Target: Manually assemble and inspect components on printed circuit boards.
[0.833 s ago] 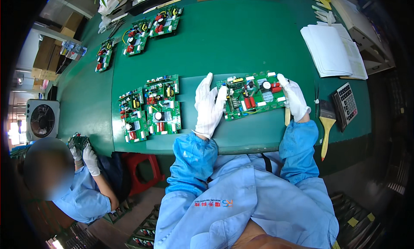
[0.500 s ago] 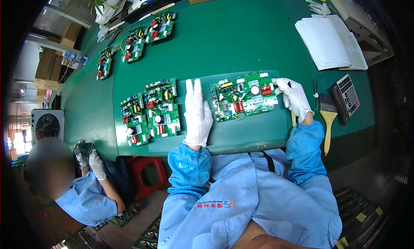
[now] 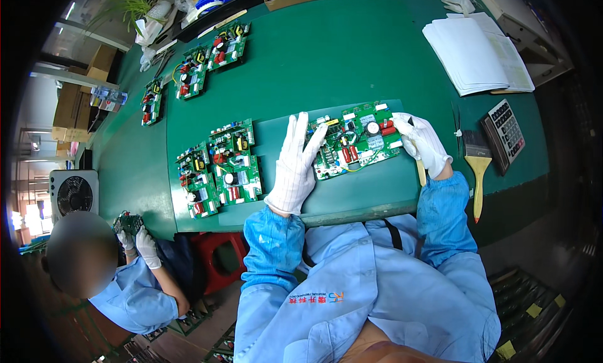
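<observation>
While its underside is hidden from me, the rectangular green circuit board [image 3: 353, 150], crowded with glossy red, black and white components, sits between both hands at the near middle of the bench, on or just above a paler green sheet [image 3: 370, 196]. At its left edge I have the white-gloved left hand [image 3: 292, 171], thumb spread wide from straight fingers, its tip against the board. The white-gloved right hand [image 3: 426, 144] curls its fingers at the right edge; I cannot tell from here whether they pinch it. Left of them I see two similar green boards [image 3: 237, 168] [image 3: 198, 182] side by side. The smooth green bench top [image 3: 326, 55] runs on beneath a flat brush with a yellow handle [image 3: 478, 181], a dark slab-shaped calculator [image 3: 505, 137] and a stack of soft-edged white paper [image 3: 468, 58]. Farther left, in the room, I see a boxy pale fan [image 3: 75, 193] with a round dark grille, a co-worker in light-blue cloth [image 3: 135, 300], a moulded red plastic stool [image 3: 204, 281] and brown cardboard boxes [image 3: 70, 105].
</observation>
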`<state>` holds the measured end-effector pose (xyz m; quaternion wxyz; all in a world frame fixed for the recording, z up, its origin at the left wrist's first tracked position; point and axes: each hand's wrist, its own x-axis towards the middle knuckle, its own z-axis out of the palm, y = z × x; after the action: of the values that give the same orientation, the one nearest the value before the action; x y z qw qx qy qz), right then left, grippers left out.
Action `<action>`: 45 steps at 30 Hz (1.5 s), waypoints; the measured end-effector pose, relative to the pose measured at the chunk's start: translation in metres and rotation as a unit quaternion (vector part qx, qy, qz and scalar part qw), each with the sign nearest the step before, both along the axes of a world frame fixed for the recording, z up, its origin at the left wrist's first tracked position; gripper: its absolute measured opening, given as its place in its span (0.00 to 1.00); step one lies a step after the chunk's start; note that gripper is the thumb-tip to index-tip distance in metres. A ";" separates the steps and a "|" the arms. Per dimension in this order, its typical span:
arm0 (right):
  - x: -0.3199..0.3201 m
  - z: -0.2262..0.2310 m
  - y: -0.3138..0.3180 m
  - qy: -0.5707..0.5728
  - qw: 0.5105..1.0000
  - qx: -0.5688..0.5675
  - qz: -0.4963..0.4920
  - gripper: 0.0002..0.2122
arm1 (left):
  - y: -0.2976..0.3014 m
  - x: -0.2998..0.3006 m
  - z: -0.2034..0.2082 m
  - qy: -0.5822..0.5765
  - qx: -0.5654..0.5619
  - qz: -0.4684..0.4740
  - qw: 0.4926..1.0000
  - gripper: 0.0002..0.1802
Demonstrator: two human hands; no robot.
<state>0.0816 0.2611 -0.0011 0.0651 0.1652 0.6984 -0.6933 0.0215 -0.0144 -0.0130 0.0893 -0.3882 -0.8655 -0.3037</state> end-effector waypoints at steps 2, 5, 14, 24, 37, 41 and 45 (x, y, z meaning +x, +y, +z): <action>0.002 0.000 -0.002 -0.005 1.000 -0.014 -0.010 0.19 | 0.002 -0.002 0.002 0.039 -0.032 0.022 0.998 0.42; 0.002 -0.004 -0.003 0.002 0.999 -0.034 -0.041 0.19 | 0.003 -0.004 0.003 0.086 -0.050 -0.019 0.995 0.40; 0.010 -0.003 0.012 0.037 0.998 -0.059 -0.004 0.18 | 0.001 0.004 0.014 -0.168 0.136 -0.129 0.968 0.34; -0.006 -0.003 -0.005 0.096 0.978 0.017 -0.186 0.23 | 0.009 -0.008 -0.002 -0.656 0.513 -0.002 0.553 0.23; -0.012 -0.015 -0.018 0.082 0.983 0.010 -0.166 0.20 | 0.017 -0.003 -0.010 -0.683 0.497 0.012 0.535 0.34; -0.008 -0.025 -0.004 0.036 0.991 -0.006 -0.131 0.23 | 0.011 -0.007 -0.023 -0.654 0.448 0.024 0.609 0.34; -0.008 -0.026 -0.004 0.053 0.992 -0.007 -0.118 0.23 | 0.012 -0.007 -0.020 -0.645 0.444 0.011 0.621 0.34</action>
<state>0.0736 0.2569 -0.0268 -0.0537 0.2089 0.6717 -0.7087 0.0146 -0.0027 -0.0335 -0.3274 0.0042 -0.4650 -0.8225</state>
